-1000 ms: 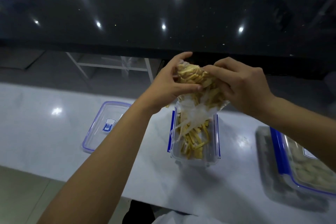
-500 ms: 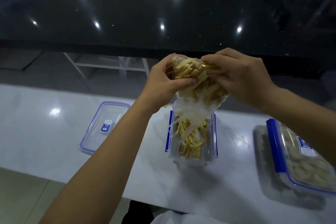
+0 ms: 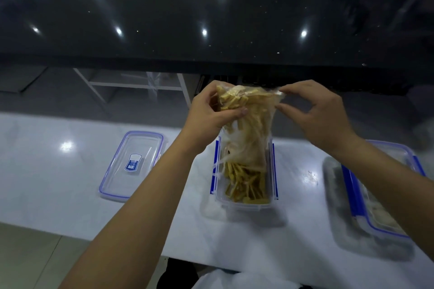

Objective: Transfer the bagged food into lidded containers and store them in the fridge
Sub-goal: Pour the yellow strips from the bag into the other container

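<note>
From where I watched, the left hand (image 3: 211, 112) gripped the upper part of a clear plastic bag (image 3: 246, 119) of yellow food sticks (image 3: 232, 101), thumb laid across the front and fingers curled behind it. The right hand (image 3: 321, 117) pinched the bag's top corner at about three o'clock from the left hand, thumb and fingertips closed on the thin film, the rest of the fingers loosely bent. The bag hung upended over an open clear container (image 3: 245, 202) with blue side clasps, its lower end reaching down inside the walls, and a heap of the same sticks lay in the container's near half. That container sat on the white tabletop (image 3: 58, 183) near the middle of my view. At nine o'clock from it, well apart, a clear lid (image 3: 131, 166) with a blue rim and a blue label lay flat on the tabletop. At three o'clock, partly behind the right forearm, stood a second container (image 3: 375, 195) with its blue-clasped lid on and pale food inside; what that food was I could not tell. At twelve o'clock, beyond the tabletop, ran a raised black counter (image 3: 211, 26) speckled with reflected lights.
</note>
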The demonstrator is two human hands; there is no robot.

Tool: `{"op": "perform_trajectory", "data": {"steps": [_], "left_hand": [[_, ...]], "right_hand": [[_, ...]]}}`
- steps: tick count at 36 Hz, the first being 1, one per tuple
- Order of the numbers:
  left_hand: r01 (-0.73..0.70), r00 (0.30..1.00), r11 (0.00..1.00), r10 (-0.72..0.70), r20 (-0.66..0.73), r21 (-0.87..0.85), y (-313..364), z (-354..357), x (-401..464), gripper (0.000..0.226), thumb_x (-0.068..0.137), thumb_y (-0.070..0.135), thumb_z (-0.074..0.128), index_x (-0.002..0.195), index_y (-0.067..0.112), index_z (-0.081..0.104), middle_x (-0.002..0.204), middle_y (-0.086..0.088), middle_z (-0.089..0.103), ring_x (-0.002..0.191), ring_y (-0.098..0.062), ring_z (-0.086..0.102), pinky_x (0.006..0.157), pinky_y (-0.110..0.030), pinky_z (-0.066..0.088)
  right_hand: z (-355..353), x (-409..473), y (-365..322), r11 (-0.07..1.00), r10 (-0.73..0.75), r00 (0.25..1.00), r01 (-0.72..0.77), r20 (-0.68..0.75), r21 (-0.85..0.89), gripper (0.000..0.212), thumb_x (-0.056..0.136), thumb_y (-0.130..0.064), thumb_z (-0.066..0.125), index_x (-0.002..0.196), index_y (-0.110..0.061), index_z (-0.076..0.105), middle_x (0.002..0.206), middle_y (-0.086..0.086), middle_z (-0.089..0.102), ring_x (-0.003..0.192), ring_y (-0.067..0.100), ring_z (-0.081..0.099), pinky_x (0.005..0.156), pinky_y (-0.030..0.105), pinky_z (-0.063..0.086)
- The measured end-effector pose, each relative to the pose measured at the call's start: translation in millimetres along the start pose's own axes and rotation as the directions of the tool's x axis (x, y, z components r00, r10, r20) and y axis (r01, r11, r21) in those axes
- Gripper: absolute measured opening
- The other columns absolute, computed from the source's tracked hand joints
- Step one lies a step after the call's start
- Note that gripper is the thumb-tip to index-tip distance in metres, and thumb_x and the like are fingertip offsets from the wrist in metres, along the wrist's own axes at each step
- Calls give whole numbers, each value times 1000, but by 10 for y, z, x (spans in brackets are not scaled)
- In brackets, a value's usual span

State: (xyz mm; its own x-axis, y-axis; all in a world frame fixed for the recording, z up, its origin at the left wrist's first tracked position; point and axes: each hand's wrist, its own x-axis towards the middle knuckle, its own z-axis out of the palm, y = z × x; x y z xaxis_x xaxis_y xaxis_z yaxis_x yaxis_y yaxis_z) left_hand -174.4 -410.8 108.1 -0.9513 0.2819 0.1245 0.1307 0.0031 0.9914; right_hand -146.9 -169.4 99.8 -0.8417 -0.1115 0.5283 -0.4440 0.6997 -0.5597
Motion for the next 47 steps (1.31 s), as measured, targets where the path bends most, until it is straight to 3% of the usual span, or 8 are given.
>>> {"op": "perform_trajectory", "data": {"steps": [4,8,11,13,17,27,32,47], "left_hand": [[26,1000,1000,-26,-5,-5,-29,-22,-20,35,77,3,83,104,16,64,97,-3,70,96,-21,70,77,-29,58],[36,999,999,-36,6,-4,-26,-52,-44,36,77,3,83,104,19,64,99,-3,70,98,-21,69,79,-29,58],[29,999,1000,-29,30,2,-4,-57,-54,37,78,3,82,104,21,64,101,-3,69,98,-19,69,78,-28,57],[30,999,1000,-30,44,-4,9,-62,-57,38,77,2,82,104,22,64,99,-1,69,96,-18,69,76,-27,57],[41,997,999,-40,64,-23,9,-62,-71,39,77,3,83,104,26,65,99,1,69,98,-19,69,77,-28,56],[21,999,999,-20,30,-47,-10,-55,-110,37,75,9,84,99,31,68,94,8,71,95,-13,69,77,-25,56],[-2,999,995,-3,-43,-99,11,-84,-101,40,75,4,84,95,36,70,92,12,72,92,-9,71,75,-23,57],[40,993,992,-53,-106,-118,-19,-84,-147,42,77,5,84,108,28,67,96,15,73,97,-9,71,76,-23,58]], "right_hand": [[56,-145,166,931,311,951,-302,-8,205,36,87,-23,77,121,-18,67,114,-1,66,105,14,64,91,25,53],[170,-237,346,629,611,771,-610,177,482,43,85,-24,77,124,-27,62,122,3,64,117,20,61,99,45,52],[240,-207,466,356,592,674,-710,442,607,66,74,-34,80,136,-28,57,131,4,62,123,25,60,101,45,49],[272,-149,553,298,491,669,-730,558,615,67,75,-35,82,137,-31,57,134,4,63,125,25,60,103,42,48],[340,5,610,368,276,706,-704,652,607,53,85,-22,73,136,-21,59,135,10,63,124,30,61,101,41,50],[379,199,468,522,401,748,-661,530,539,30,85,-36,72,109,-19,77,112,8,75,107,27,70,84,43,60],[288,303,381,418,499,761,-631,415,654,15,97,-23,62,98,-21,77,97,5,77,89,25,74,72,46,61],[178,408,73,425,435,818,-554,375,715,18,94,-24,65,104,-17,78,99,12,76,87,28,74,69,40,60]]}}
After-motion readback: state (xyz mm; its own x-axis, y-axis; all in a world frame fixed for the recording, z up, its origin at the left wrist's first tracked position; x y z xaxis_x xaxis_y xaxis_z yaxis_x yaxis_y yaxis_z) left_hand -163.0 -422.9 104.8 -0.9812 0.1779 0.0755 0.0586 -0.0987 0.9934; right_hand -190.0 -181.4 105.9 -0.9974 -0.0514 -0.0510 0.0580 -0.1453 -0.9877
